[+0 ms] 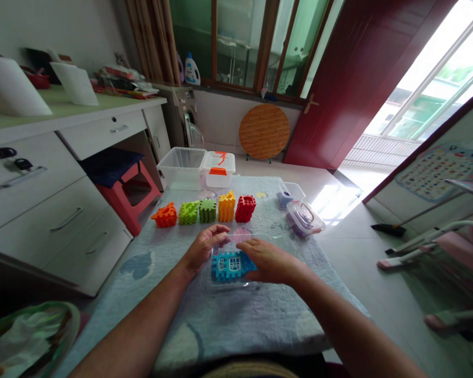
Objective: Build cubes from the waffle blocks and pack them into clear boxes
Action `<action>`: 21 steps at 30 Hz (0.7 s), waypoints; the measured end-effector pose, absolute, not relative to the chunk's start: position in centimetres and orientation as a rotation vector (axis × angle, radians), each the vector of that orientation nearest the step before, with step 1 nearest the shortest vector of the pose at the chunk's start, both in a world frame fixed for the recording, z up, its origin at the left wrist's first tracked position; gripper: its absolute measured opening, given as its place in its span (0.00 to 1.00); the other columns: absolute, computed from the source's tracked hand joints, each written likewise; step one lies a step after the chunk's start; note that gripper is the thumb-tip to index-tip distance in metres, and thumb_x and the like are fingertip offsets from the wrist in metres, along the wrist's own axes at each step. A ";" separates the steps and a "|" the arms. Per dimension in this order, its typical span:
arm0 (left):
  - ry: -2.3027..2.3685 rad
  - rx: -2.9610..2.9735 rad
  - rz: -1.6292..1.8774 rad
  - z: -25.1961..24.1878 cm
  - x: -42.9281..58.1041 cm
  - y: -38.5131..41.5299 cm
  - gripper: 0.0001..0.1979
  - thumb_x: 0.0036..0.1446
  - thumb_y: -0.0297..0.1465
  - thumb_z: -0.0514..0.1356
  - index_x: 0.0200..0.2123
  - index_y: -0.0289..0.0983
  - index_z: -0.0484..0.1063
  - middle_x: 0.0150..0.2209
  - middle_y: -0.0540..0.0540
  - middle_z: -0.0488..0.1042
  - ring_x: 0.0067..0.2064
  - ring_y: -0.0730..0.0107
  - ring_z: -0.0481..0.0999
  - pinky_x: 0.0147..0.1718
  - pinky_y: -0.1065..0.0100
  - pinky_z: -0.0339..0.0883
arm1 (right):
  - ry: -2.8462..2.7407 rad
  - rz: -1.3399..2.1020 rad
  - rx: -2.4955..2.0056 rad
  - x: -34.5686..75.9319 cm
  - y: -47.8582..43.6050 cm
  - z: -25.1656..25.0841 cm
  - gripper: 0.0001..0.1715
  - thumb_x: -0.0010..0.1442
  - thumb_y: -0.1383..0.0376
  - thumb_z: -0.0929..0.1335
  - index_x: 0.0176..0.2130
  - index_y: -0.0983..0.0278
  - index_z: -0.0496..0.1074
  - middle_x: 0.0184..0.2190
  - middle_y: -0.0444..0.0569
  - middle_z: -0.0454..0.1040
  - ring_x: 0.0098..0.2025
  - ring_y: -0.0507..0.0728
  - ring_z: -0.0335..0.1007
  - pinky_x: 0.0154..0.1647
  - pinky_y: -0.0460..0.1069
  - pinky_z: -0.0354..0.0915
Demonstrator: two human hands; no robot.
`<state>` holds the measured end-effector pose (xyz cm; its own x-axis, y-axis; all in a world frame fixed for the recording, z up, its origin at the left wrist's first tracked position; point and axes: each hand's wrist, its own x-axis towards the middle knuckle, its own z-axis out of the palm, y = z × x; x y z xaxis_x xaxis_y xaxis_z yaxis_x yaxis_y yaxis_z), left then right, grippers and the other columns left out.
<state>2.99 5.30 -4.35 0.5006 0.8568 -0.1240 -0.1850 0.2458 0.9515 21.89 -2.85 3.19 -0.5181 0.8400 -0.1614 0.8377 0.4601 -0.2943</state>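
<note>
A clear plastic box (217, 285) lies on the cloth-covered table in front of me, with blue interlocking blocks (234, 264) in it, two showing white window-like lattices. My left hand (205, 247) is at the box's far left corner, its fingers curled on the rim. Over the right part of the box is my right hand (275, 261), fingers on the far side of the blue blocks and thumb on the near side; its palm hides their right end. Behind the box stand block shapes in a row: orange (166, 215), light green (188, 213), dark green (207, 211), yellow (226, 206) and red (246, 209).
At the table's back are a large clear bin (182, 176) and a lidded box with orange clasps (219, 178). To the right sit a small open tub (294, 191) and a handled clear case (305, 219). A red stool (132, 197) stands left, under the desk.
</note>
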 end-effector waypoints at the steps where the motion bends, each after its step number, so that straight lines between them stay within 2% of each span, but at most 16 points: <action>1: 0.756 1.096 0.811 -4.4 3.0 5.4 0.16 0.49 0.37 0.65 0.39 0.34 0.72 0.30 0.47 0.76 0.31 0.70 0.71 0.34 0.69 0.61 | -2.690 0.520 -1.545 21.6 -2.7 2.9 0.30 0.50 0.66 0.72 0.52 0.67 0.65 0.49 0.58 0.73 0.51 0.63 0.69 0.51 0.54 0.64; 11: 0.750 1.094 0.806 -4.8 2.9 5.5 0.16 0.49 0.37 0.65 0.40 0.34 0.72 0.30 0.48 0.75 0.32 0.70 0.71 0.33 0.70 0.60 | -2.685 0.507 -1.655 22.3 -3.5 3.7 0.28 0.49 0.75 0.67 0.51 0.66 0.64 0.47 0.54 0.72 0.47 0.59 0.70 0.46 0.50 0.64; 18: 0.752 1.092 0.802 -4.6 2.9 5.4 0.17 0.48 0.38 0.66 0.40 0.35 0.72 0.30 0.48 0.76 0.30 0.71 0.70 0.33 0.70 0.60 | -2.703 0.502 -1.639 22.0 -3.0 3.3 0.30 0.50 0.65 0.72 0.52 0.66 0.64 0.48 0.55 0.72 0.48 0.61 0.70 0.47 0.52 0.65; 21: 0.753 1.099 0.800 -4.6 2.8 5.4 0.17 0.49 0.37 0.66 0.40 0.35 0.72 0.30 0.48 0.76 0.31 0.71 0.70 0.34 0.70 0.60 | -2.738 0.461 -1.649 21.6 -2.7 2.7 0.29 0.50 0.65 0.72 0.51 0.67 0.66 0.45 0.55 0.74 0.46 0.61 0.72 0.44 0.51 0.65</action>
